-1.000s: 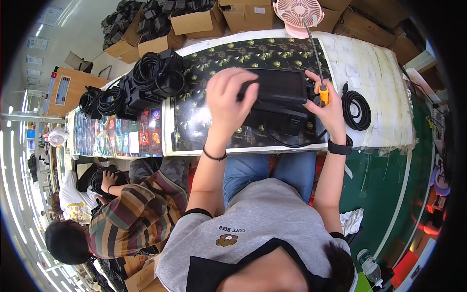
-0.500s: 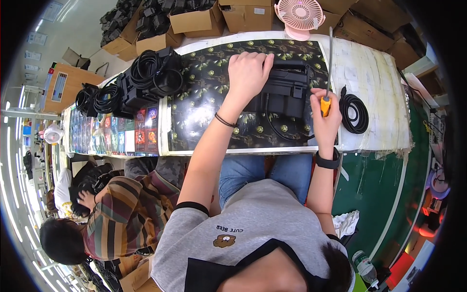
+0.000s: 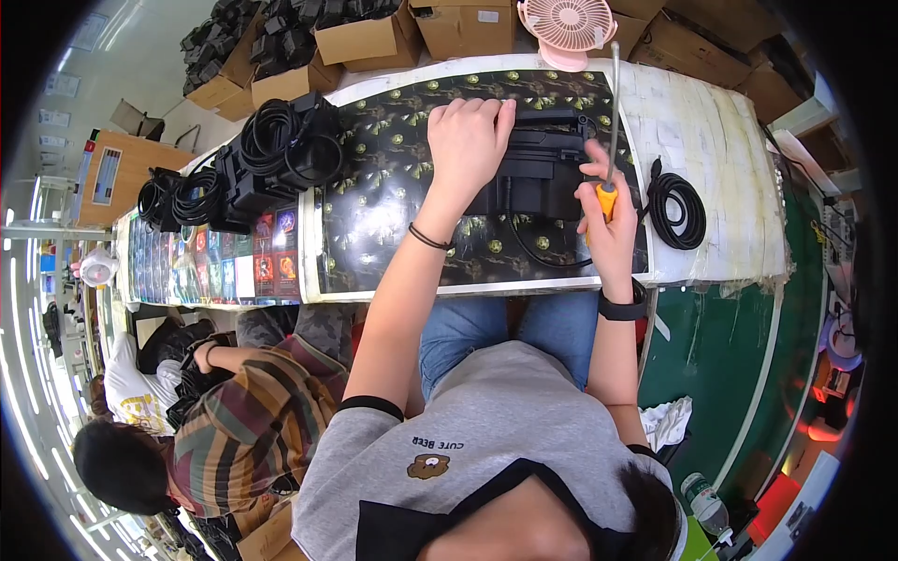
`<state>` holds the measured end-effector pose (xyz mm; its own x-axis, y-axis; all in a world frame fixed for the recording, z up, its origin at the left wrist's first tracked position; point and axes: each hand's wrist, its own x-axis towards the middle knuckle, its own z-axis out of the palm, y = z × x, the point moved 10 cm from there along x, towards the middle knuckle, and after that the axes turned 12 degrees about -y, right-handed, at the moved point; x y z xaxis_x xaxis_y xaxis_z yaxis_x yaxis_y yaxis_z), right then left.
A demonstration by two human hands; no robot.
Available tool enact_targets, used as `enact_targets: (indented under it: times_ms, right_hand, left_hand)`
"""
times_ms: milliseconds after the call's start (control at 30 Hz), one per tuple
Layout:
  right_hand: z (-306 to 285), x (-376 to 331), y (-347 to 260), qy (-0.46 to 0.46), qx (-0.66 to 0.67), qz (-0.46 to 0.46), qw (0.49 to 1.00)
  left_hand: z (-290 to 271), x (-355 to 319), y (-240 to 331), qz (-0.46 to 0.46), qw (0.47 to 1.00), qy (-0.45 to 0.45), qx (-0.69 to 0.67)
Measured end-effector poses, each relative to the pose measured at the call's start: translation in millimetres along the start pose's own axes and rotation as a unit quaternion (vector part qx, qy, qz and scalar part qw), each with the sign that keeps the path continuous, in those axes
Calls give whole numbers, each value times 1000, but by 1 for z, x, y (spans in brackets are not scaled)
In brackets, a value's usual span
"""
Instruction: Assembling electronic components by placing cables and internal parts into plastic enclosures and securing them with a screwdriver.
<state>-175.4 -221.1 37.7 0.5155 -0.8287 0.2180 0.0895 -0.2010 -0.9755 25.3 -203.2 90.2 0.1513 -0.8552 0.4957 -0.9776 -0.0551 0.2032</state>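
Note:
A black plastic box (image 3: 543, 179) with a bar along its far side lies on the dark patterned mat (image 3: 393, 234) in front of me. My left hand (image 3: 468, 145) is closed over the box's left end, its fingertips hidden from view. In my right hand (image 3: 608, 222), beside the box's right side, is a screwdriver (image 3: 608, 196) with a yellow handle. Its long metal shaft points up and away from me. The index finger and thumb stand apart, and the other fingers curl round the handle. A black cable (image 3: 543, 260) curves from the box's near side toward the right.
Coiled black cable (image 3: 675, 210) lies right of the mat. Black boxes with coiled cords (image 3: 281, 150) are stacked at the left. A pink fan (image 3: 568, 28) and open cartons (image 3: 369, 42) stand beyond the table. A co-worker (image 3: 234, 430) in a striped shirt sits at my left.
My right index finger has spread away from the handle toward the box, and the screwdriver has shifted slightly left. My left hand stays on the box. The co-worker's arm has moved.

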Motion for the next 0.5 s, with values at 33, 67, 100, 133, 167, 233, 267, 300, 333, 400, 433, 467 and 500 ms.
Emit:
enact_targets:
  times_ms: [33,67,100,133,167,233,267,300,333,400,433,467,500]
  right_hand:
    - [0,-1,-7,3,-57,-23,998]
    - [2,0,-6,-6,-54,-17,998]
    - [1,0,-4,-4,-52,-12,999]
    - [2,1,0,-9,-30,2,1000]
    - [2,1,4,-12,-8,21,1000]
    - [-4,2,3,6,4,12,1000]
    - [-11,2,4,37,12,26,999]
    - [-9,5,0,25,14,10,1000]
    - [-15,7,-9,52,-48,0,997]
    - [-20,14,-24,97,-151,-9,984]
    - [-17,23,-29,92,-146,-16,985]
    - [-12,35,-40,89,-203,-42,974]
    - [-5,48,-50,84,-260,-71,959]
  left_hand:
    - [-1,0,0,-1,1000,3,-2]
    - [-1,-1,0,-1,1000,3,-2]
    - [-1,-1,-1,-5,1000,-1,0]
    - [0,-2,-3,-14,1000,-9,4]
    - [-1,-2,-3,-13,1000,-4,3]
    - [-1,-3,-4,-19,1000,-9,8]
    - [-2,-4,-3,-17,1000,-6,8]
    - [-4,-5,-1,-16,1000,2,10]
    - [-5,-7,0,-14,1000,10,12]
    - [-6,-11,2,-20,1000,11,14]
    - [-7,-14,2,-25,999,13,16]
    - [-5,-13,2,-25,1000,9,16]
    - [-5,-12,1,-26,999,8,18]
